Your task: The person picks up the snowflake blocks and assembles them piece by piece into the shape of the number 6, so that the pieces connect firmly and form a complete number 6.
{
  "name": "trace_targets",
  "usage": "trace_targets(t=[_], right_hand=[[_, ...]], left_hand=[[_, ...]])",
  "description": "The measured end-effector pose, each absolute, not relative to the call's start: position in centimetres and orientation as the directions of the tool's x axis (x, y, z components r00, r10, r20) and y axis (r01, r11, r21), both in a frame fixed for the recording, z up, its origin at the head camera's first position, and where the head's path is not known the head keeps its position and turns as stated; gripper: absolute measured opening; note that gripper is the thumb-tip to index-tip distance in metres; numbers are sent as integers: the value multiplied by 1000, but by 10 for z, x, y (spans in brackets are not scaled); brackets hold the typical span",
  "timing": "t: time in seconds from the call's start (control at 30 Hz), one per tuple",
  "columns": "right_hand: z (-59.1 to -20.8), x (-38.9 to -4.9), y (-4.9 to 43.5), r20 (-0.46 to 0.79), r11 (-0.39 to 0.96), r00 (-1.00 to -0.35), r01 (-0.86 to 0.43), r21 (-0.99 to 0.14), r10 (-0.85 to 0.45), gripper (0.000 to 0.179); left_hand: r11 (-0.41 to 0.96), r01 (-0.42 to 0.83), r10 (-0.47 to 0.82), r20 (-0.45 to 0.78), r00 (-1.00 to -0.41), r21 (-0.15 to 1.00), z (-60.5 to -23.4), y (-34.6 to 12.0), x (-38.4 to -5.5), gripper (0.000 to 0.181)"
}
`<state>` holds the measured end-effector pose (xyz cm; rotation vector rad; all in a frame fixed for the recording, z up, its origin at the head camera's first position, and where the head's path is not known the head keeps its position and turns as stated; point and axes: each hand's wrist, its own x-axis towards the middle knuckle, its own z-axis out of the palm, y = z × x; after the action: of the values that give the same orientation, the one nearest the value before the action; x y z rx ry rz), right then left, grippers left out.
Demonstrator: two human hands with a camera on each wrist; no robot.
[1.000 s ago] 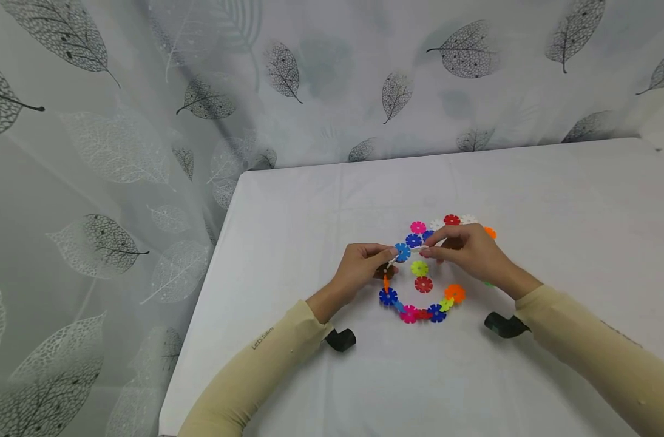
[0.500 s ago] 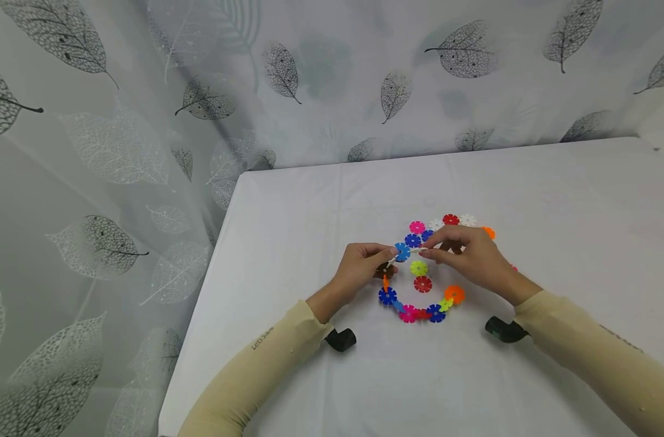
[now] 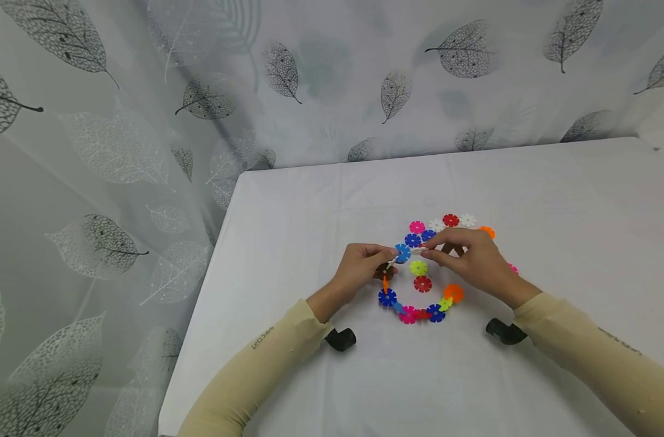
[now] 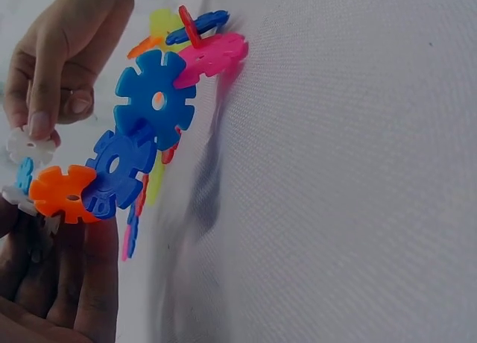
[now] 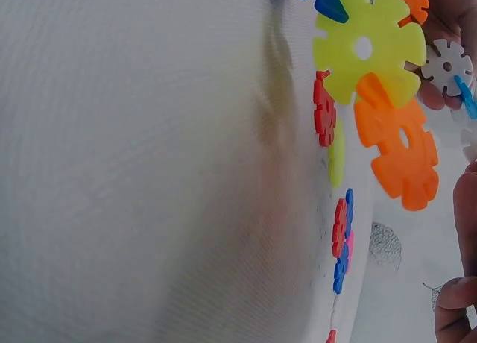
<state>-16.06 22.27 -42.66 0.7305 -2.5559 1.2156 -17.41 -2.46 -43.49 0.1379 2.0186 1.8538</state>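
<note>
A curved chain of notched plastic discs, with a dark blue disc (image 3: 387, 297) and a pink disc (image 3: 408, 314) among them, hangs from my hands. My left hand (image 3: 359, 267) grips its upper left end, near a light blue disc (image 3: 402, 252) and a white disc (image 5: 447, 65). Between thumb and index finger, my right hand (image 3: 471, 258) pinches another white disc (image 4: 30, 145), its edge right at the light blue one. An orange disc (image 5: 402, 149) joined to a yellow disc (image 5: 365, 48) forms the chain's other end. My left fingers partly hide the discs they hold.
Inside the chain's curve, in the head view, appear a loose yellow-green disc (image 3: 419, 268) and a red disc (image 3: 422, 284). Several more discs lie behind, including a bright pink disc (image 3: 417, 227). The white-covered table (image 3: 288, 243) meets a leaf-patterned curtain (image 3: 332, 79).
My right hand has shifted slightly at the white disc, its fingers turning a little. A pink disc by the right wrist has come into view, while a green one there is now covered.
</note>
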Motion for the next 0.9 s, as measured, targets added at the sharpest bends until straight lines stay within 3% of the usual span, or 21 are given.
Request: trace_targets(t=[0.9], right_hand=[[-427,-163,223,534,544,-718,-691,-476,-446,34]], left_hand=[[67,-196,354,-207,-912,978,-441,-19,-176,26]])
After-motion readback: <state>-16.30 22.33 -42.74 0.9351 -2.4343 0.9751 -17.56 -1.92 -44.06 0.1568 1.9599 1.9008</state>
